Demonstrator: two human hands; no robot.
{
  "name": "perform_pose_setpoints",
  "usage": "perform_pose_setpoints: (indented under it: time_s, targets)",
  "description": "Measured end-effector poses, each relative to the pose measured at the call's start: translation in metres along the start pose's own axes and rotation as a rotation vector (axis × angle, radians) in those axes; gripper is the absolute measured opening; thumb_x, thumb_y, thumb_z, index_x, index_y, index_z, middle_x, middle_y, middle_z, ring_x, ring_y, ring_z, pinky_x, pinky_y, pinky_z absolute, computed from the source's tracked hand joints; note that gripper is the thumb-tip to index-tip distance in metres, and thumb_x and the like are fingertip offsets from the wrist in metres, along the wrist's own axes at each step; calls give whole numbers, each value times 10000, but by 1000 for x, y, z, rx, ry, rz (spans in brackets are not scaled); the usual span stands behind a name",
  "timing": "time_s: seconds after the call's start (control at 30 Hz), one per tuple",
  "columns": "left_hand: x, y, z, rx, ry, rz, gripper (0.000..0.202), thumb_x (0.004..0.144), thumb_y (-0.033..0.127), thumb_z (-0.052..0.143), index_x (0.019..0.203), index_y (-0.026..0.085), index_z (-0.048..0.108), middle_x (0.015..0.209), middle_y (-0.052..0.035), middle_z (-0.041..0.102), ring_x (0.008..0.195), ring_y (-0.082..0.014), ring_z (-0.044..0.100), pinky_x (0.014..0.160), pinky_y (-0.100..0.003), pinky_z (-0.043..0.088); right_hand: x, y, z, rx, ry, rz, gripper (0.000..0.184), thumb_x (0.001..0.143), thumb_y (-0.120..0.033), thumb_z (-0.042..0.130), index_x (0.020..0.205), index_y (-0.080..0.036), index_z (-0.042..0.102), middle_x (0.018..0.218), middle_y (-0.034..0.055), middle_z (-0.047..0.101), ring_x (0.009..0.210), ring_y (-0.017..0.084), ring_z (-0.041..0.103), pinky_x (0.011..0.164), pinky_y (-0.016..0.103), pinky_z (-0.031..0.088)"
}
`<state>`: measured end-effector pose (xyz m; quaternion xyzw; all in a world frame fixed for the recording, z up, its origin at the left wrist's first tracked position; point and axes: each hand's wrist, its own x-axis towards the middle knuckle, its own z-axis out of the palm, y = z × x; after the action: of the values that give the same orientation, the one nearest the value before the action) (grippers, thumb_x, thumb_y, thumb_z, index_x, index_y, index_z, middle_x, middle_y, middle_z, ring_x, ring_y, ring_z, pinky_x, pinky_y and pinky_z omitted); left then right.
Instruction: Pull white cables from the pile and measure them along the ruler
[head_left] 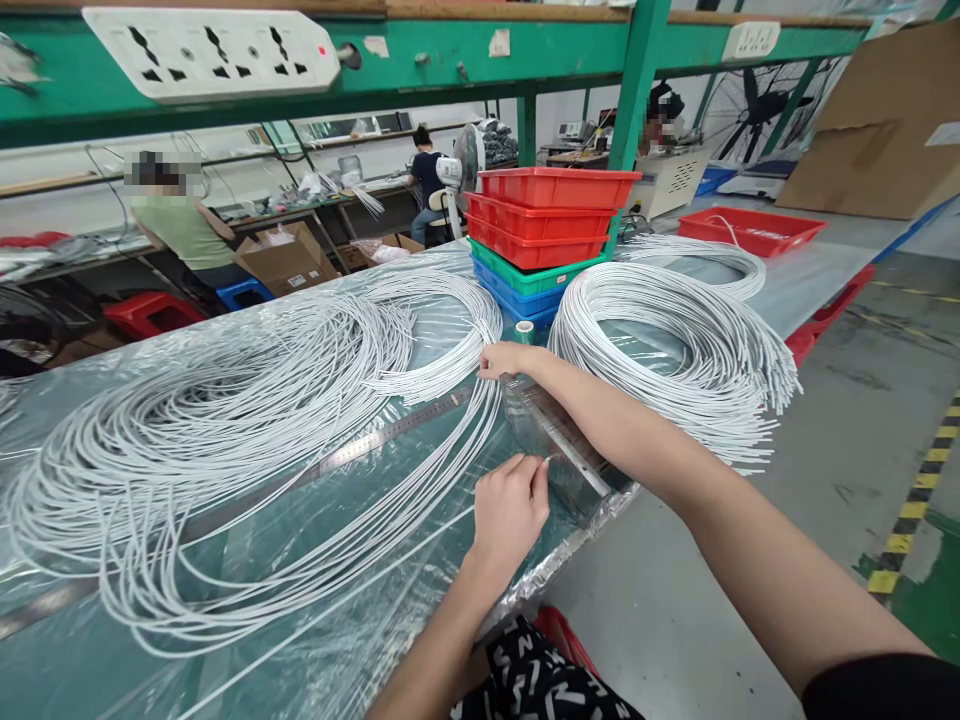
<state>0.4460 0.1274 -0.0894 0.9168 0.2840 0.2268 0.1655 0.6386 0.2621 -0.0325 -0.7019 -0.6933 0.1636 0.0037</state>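
Note:
A big loose tangle of white wires (pixel 225 400) spreads over the plastic-covered table (pixel 90 650). My right hand (pixel 504 358) reaches across and pinches a few strands of that tangle near its right edge. My left hand (pixel 510 510) rests closed at the table's near edge, fingertips pinched at a clear plastic sheet beside a metal block (pixel 562 455); what it holds is too small to name. A long steel ruler (pixel 390 435) lies flat under the wires. A neater coil of cut white wires (pixel 675 350) sits to the right of my right arm.
Stacked red, green and blue bins (pixel 547 240) stand behind the coils, with a tape roll (pixel 525 330) in front. A red tray (pixel 750 230) lies farther right. A white power strip (pixel 210 50) hangs on the green frame overhead. Other people work at benches behind.

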Motion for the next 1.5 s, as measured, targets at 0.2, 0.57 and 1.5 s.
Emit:
perform_pose_setpoints:
  time_s: [0.2, 0.57, 1.5]
  targets:
    - [0, -1, 1, -4, 1, 7, 299, 997, 258, 416, 821, 205, 651, 721, -18, 616, 676, -150, 588, 603, -283, 329, -4, -2, -3, 2, -11, 1, 279, 899, -270, 530, 931, -121, 764, 785, 79, 719, 625, 144, 600, 586, 235, 366]
    - [0, -1, 3, 4, 17, 28, 317, 1000, 244, 411, 782, 186, 634, 683, 0, 572, 622, -132, 541, 576, -275, 302, -5, -2, -4, 45, -43, 19, 290, 903, -282, 530, 962, -101, 749, 805, 86, 714, 563, 130, 562, 528, 234, 356]
    - [-1, 0, 4, -3, 41, 12, 304, 987, 229, 428, 757, 189, 621, 685, 2, 572, 625, -132, 542, 583, -279, 304, -2, -1, -2, 46, -33, 9, 295, 899, -294, 533, 947, -109, 758, 778, 88, 708, 584, 137, 576, 533, 234, 349]
